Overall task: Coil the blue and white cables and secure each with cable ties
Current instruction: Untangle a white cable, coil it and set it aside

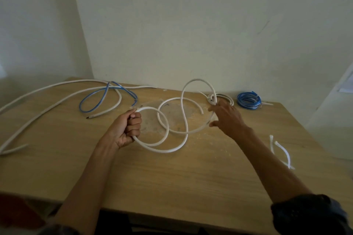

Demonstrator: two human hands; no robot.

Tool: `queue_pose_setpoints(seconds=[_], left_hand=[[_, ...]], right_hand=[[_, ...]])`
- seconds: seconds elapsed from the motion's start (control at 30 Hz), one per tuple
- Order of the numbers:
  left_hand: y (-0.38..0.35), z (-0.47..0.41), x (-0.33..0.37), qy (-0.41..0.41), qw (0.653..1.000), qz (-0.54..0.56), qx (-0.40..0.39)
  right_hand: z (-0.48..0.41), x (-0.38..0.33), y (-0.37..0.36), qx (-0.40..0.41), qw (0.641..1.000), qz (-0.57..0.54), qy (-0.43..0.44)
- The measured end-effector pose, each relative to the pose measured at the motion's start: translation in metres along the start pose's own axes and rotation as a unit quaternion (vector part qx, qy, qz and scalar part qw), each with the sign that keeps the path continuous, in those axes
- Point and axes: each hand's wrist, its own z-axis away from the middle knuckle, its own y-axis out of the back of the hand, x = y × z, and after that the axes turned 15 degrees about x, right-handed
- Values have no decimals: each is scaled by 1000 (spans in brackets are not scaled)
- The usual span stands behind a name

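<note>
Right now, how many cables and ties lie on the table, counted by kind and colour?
White cables: 3, one held in the left hand, one long loose cable, one coiled bundle
Blue cables: 2, one loose, one coiled
White cable ties: 2
Total: 7

White cable [11, 108] past left edge

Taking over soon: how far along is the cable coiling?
Done: a coiled blue bundle sits at the table's far right. In hand: the left hand grips a white cable lying in loose loops; the right hand reaches over it. Left: loose blue cable, long white cables; spare ties wait.
</note>
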Motion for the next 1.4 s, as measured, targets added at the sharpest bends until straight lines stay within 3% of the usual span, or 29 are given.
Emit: queue_pose_setpoints(seconds=[0.1, 0.2, 0.3, 0.4, 0.5, 0.57, 0.7, 0.77, 0.83, 0.97, 1.17, 1.23, 1.4], left_hand=[[-2, -2, -3, 0, 1000, -17, 13], [-5, 0, -2, -12, 1000, -7, 22], [-8, 2, -3, -30, 999, -12, 30], [-14, 4, -4, -50, 997, -46, 41], [-27, 7, -4, -68, 992, -97, 38], [-39, 10, -3, -63, 990, -122, 15], [-68, 15, 1, -11, 996, -90, -26], [-78, 15, 6, -9, 998, -66, -5], [-80, 11, 9, -28, 997, -66, 26], [-63, 0, 9, -11, 998, -31, 49], [-19, -20, 9, 12, 993, 67, 97], [-9, -23, 9, 14, 992, 62, 111], [-3, -20, 17, -26, 991, -42, 121]], right_hand=[[-4, -13, 5, 146, 986, 74, 16], [-8, -27, 9, 239, 970, -7, -49], [-13, -44, 21, 214, 951, -178, -137], [-23, -55, 38, 198, 888, -369, -190], [-35, -56, 57, 208, 843, -451, -205], [-45, -59, 69, 176, 858, -446, -183], [-48, -75, 68, 107, 951, -290, -34], [-34, -85, 59, 106, 967, -229, 36], [-22, -89, 57, 157, 961, -222, 53], [-23, -72, 69, 279, 923, -261, -47], [-10, -28, 61, 256, 864, -399, -167], [-7, -11, 50, 233, 876, -373, -198], [2, 23, 27, 42, 956, -190, -218]])
